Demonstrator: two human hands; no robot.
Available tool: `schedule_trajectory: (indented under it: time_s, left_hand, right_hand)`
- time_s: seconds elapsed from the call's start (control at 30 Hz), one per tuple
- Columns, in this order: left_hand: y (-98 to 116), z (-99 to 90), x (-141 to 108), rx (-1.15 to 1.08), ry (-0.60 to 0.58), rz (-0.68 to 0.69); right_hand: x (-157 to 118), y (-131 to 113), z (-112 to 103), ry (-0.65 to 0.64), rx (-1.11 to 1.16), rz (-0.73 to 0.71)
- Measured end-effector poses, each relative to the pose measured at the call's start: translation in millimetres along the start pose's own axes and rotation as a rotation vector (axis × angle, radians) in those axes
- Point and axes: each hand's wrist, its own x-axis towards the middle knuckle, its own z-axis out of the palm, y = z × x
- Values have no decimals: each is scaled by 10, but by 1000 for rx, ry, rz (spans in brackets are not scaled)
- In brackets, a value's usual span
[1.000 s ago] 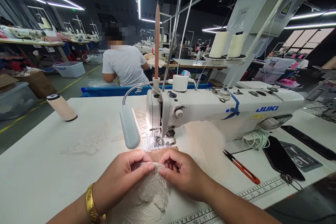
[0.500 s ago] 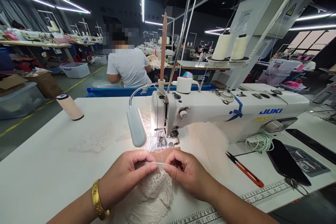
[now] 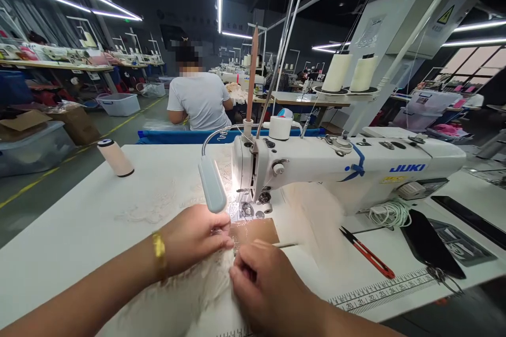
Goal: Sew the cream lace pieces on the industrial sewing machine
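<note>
Cream lace fabric [image 3: 197,292], blurred by motion, hangs below my hands over the table's front. My left hand [image 3: 193,237] pinches its upper edge just left of the presser foot [image 3: 247,210]. Lower and to the right, my right hand [image 3: 269,279] is closed on the lace edge, thumb toward the fabric. A thin pale strip [image 3: 288,245] sticks out to the right from behind its knuckles; I cannot tell whether it is held. Ahead of both hands, a brown piece [image 3: 256,230] lies flat at the sewing machine [image 3: 316,163].
A lamp [image 3: 212,187] hangs close above my left hand. Red thread snips [image 3: 367,253], a black phone [image 3: 429,242] and coiled cord [image 3: 391,215] lie at right. Sheer fabric [image 3: 316,216] is under the machine arm. A thread cone [image 3: 116,158] stands far left. A person [image 3: 200,97] sits ahead.
My hands have moved apart: the left up toward the machine, the right down and nearer. The lace has swung left and spread out. The brown piece shows more, and the view has shifted slightly.
</note>
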Motion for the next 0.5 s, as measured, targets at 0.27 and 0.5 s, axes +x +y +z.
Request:
schedule_trajectory:
  time_s: [0.27,0.5]
  left_hand:
    - [-321,431,579,88,-43,-38]
    - [-529,410,651,110,82,26]
  right_hand:
    - [131,393,-284,-10,-331,-211]
    - [173,524,-252,-2,-318,-515]
